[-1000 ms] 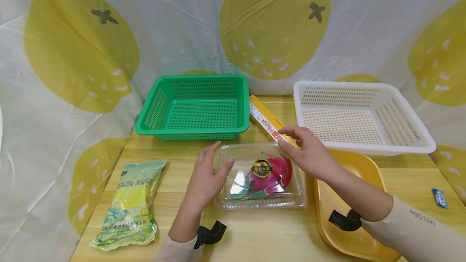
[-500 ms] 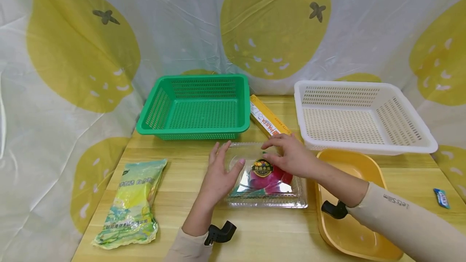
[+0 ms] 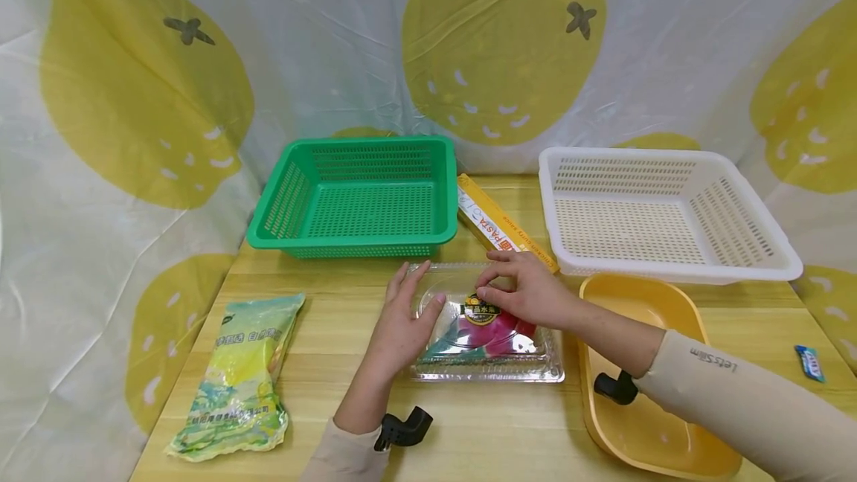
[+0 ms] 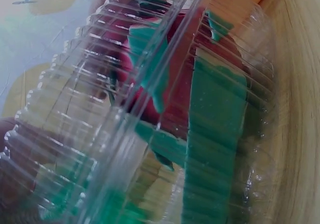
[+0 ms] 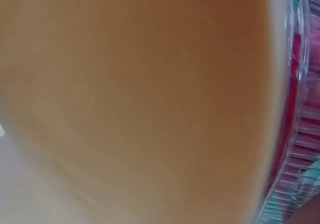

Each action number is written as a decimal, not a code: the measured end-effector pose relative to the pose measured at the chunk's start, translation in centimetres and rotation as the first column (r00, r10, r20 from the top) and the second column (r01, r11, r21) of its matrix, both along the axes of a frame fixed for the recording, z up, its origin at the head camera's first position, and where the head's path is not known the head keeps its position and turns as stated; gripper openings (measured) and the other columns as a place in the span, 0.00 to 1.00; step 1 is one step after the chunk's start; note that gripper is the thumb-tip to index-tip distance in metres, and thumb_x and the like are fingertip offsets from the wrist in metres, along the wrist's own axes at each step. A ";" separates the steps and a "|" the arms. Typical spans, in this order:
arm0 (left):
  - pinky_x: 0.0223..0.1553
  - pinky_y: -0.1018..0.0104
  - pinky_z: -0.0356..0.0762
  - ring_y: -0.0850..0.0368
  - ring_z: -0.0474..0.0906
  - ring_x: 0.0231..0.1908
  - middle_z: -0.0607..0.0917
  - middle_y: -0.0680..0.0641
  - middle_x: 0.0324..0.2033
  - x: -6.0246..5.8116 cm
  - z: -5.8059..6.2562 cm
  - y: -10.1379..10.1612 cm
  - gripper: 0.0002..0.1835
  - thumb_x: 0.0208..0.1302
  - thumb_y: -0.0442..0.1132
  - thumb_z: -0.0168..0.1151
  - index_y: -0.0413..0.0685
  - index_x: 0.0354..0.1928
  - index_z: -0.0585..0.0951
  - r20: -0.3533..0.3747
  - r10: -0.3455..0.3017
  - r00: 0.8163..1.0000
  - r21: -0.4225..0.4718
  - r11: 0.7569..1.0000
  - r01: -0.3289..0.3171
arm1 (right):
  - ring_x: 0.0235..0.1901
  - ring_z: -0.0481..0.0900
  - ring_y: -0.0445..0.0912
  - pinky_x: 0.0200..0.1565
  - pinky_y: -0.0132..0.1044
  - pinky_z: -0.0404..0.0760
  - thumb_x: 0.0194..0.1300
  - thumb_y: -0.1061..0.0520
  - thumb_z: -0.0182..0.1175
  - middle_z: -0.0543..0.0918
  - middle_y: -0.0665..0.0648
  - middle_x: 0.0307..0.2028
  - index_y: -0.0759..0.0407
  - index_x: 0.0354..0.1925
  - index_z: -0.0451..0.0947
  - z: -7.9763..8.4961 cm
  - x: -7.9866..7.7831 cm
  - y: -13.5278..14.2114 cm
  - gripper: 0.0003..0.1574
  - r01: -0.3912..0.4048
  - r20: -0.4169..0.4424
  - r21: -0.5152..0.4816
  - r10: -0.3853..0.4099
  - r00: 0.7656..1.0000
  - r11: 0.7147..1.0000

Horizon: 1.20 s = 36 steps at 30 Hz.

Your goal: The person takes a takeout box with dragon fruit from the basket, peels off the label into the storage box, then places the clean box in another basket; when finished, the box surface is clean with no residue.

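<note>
A clear plastic clamshell fruit box (image 3: 489,359) lies closed on the table, with red and green pieces showing inside. On its lid is a round black and gold label (image 3: 480,312). My left hand (image 3: 402,326) rests along the box's left side, fingers extended and thumb over the lid. My right hand (image 3: 532,290) reaches over the lid from the right, index finger bent and thumb tip meeting it at the label's upper left edge, in a pinch. The left wrist view shows the box's ribbed side (image 4: 165,84) up close.
A green basket (image 3: 351,240) and a white basket (image 3: 676,270) stand at the back, with a yellow pasta box (image 3: 498,222) between them. An orange basin (image 3: 596,407) is under my right forearm. A green-yellow packet (image 3: 237,378) lies left, a small blue packet (image 3: 810,363) far right.
My right hand has moved left from the pasta box onto the lid, and its thumb and index finger have closed together at the label. My left hand has shifted slightly right against the box.
</note>
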<state>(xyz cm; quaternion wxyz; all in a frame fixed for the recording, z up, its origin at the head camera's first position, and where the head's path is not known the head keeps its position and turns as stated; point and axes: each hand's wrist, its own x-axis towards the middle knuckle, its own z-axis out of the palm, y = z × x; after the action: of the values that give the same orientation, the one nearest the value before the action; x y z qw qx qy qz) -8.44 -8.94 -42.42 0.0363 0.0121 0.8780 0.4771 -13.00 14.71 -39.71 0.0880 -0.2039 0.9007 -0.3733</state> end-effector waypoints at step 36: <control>0.65 0.24 0.63 0.29 0.60 0.74 0.54 0.43 0.80 0.1 -0.2 0.1 0.31 0.73 0.53 0.61 0.64 0.75 0.68 -0.016 0.011 1.000 -0.006 1.000 -0.011 | 0.71 0.64 0.66 0.71 0.70 0.52 0.69 0.52 0.65 0.76 0.64 0.67 0.42 0.30 0.82 -0.4 0.3 0.0 0.09 -0.048 -0.061 0.009 0.049 0.997 0.999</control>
<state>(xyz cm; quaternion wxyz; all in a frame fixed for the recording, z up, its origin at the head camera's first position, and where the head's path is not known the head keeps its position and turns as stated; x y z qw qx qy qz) -8.38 -8.84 -42.59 0.0269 0.0109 0.8798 0.4745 -12.75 14.74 -40.15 0.0702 -0.2366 0.8992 -0.3613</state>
